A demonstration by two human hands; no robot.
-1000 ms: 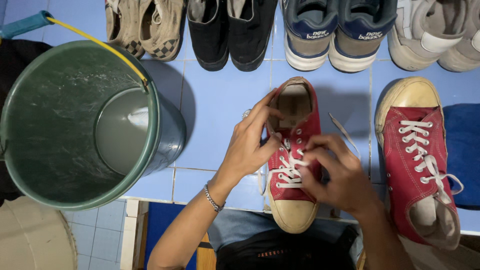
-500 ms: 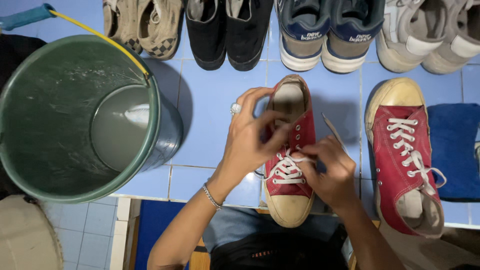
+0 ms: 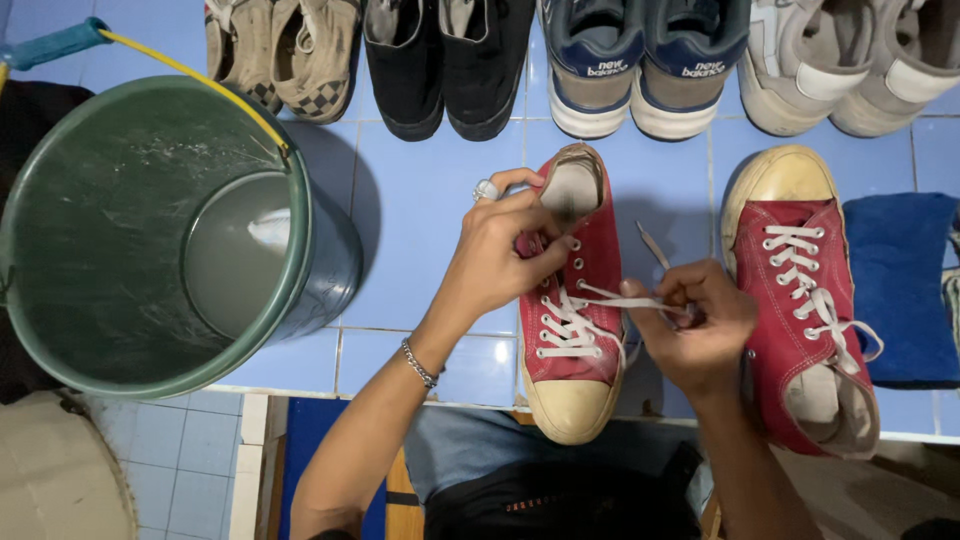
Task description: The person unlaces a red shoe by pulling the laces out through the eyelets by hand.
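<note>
White logo labels on heels of navy sneakers [image 3: 645, 60], top row; no packages, signs, screens.

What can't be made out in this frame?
- Head view: the upper eyelets of the red sneaker are hidden by the left hand.
- The white lace end is hidden inside the right hand.
- The row of shoes is cut off by the top edge.

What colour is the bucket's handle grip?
Blue: the grip sits on the yellow wire handle of the green bucket. The head view shows it, top left.
</note>
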